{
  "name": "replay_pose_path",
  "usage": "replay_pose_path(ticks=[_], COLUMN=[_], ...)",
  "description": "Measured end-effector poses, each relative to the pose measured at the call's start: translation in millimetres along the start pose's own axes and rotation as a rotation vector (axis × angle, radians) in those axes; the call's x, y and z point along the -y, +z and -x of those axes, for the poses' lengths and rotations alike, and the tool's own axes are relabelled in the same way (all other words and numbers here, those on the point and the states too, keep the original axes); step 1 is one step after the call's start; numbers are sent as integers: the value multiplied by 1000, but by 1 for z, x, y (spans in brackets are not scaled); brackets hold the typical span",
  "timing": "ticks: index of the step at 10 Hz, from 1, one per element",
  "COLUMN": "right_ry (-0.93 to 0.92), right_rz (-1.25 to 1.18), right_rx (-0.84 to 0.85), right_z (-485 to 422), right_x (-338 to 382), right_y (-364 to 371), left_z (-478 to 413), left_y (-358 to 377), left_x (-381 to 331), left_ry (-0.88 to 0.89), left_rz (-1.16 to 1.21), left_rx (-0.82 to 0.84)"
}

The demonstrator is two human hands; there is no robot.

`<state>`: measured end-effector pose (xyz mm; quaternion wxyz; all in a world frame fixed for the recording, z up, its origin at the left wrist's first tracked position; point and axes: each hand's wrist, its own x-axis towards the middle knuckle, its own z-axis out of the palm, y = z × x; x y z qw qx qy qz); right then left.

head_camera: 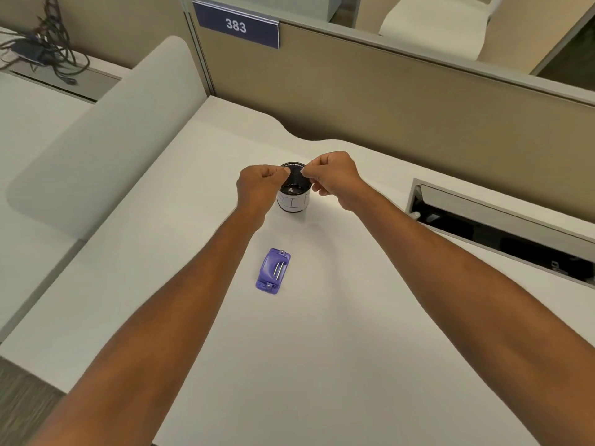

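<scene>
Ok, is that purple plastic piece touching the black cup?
Apart. The head view shows a stretch of bare white desk between the purple plastic piece and the black cup, which stands farther back.

tiny bits [291, 189] in cup [295, 180] too small to ID, whether fingers [283, 172] pinch anything unclear, label [294, 202] txt blurred

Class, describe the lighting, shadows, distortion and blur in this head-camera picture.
Head view: soft, even light; only faint shadows on the desk; the wide-angle lens bows the partition; the floor corner is blurred, the black cup is sharp.
</scene>
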<state>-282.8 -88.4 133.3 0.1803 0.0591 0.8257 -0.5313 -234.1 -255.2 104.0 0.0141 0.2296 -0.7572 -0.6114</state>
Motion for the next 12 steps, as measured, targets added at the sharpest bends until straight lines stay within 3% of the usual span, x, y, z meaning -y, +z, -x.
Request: replay_pose_path(ticks=[6, 12], right_ry=[39, 112], right_rz=[69, -132], right_rx=[-12, -69], right_z=[-22, 29], right_x=[-5, -24], right_y=[6, -39], left_z=[-13, 25], left_y=[1, 34], left_x=[7, -25], left_ry=[-61, 3], left_rz=[-74, -101], left_rx=[-25, 58])
